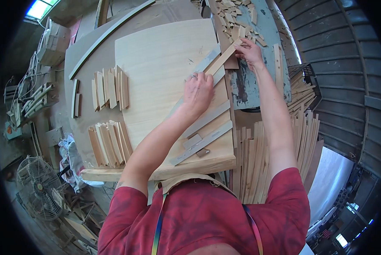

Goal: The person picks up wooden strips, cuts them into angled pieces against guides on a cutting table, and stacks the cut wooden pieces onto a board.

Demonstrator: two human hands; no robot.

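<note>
A light wooden strip (222, 58) lies slanted over the right side of a large pale board (156, 59). My right hand (249, 52) pinches the strip's upper end near a small wood block. My left hand (199, 90) is closed at the strip's lower end, fingers bent down; its fingertips are partly hidden. Beneath and beside the strip run grey metal bars (208, 58). Closer to my body, two more slanted grey bars (207, 142) rest on the board, with small pieces beside them.
Two bundles of wooden strips (109, 144) stand left of the board. Small wood offcuts (230, 17) cover the far end of a worn blue table (246, 91). Long strips (254, 165) stand at the right. A fan (39, 187) is at lower left.
</note>
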